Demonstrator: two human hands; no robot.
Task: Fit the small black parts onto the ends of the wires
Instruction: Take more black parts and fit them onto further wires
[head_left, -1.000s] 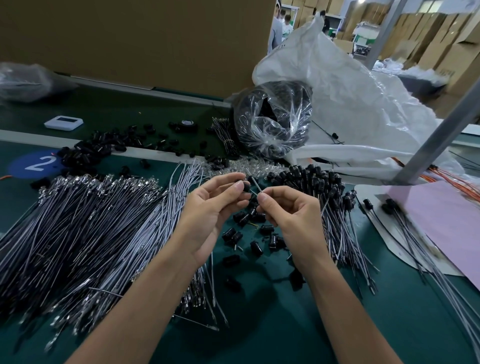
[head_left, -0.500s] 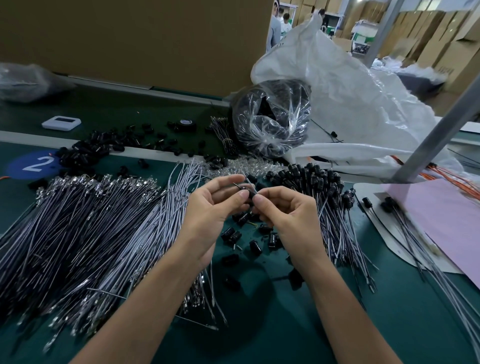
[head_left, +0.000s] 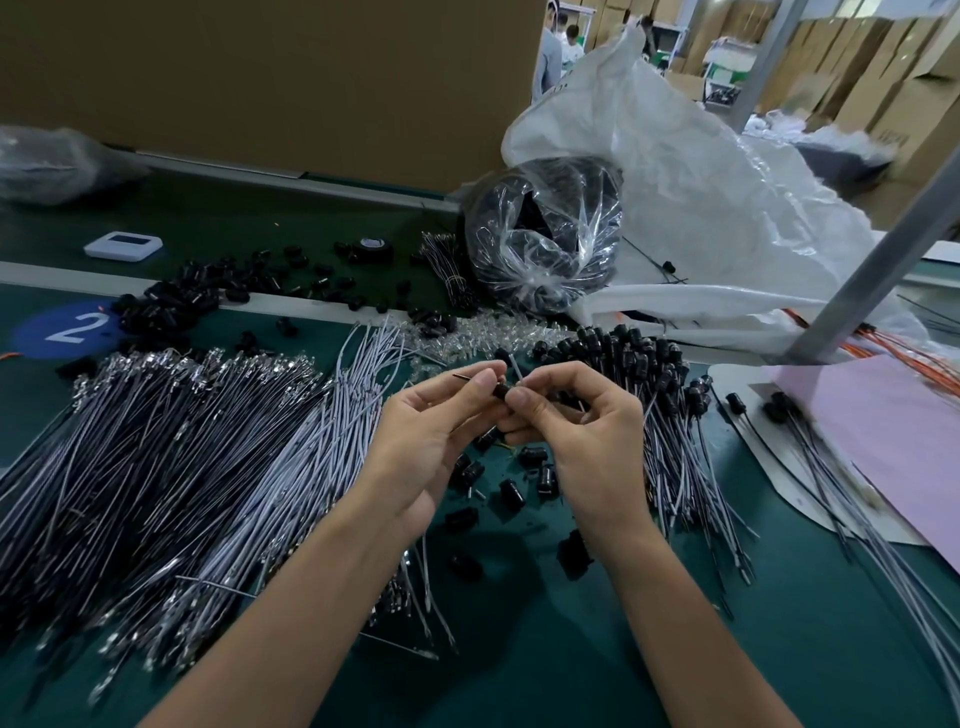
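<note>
1. A small black part (head_left: 500, 391) is held above the middle of the green desk (head_left: 519, 660), pinched between the fingertips of the left hand (head_left: 431, 436) and the right hand (head_left: 587, 441), which are brought together tip to tip.
2. Its long axis is laid roughly across the view, tilted slightly up to the left. A thin dark wire (head_left: 461, 376) is seen jutting from that end, past the left fingertips and pointing left.
3. A short pale wire end (head_left: 516, 370) is seen rising from the right fingertips, pointing up and away from the person. How it joins the part cannot be told, as the joint is hidden by the fingers.
4. Loose black parts (head_left: 535, 460) are scattered on the desk just below the hands.
5. A broad heap of bare wires (head_left: 182, 467) is spread to the left, with part of it covered by the left forearm.
6. A bundle of fitted wires (head_left: 644, 364) is laid to the right, black ends pointing away, partly hidden behind the right hand.
7. Behind the hands, a clear bag (head_left: 545, 239) of black parts is propped against a large white sack (head_left: 701, 171); a pink sheet (head_left: 893, 447) is placed at far right.
</note>
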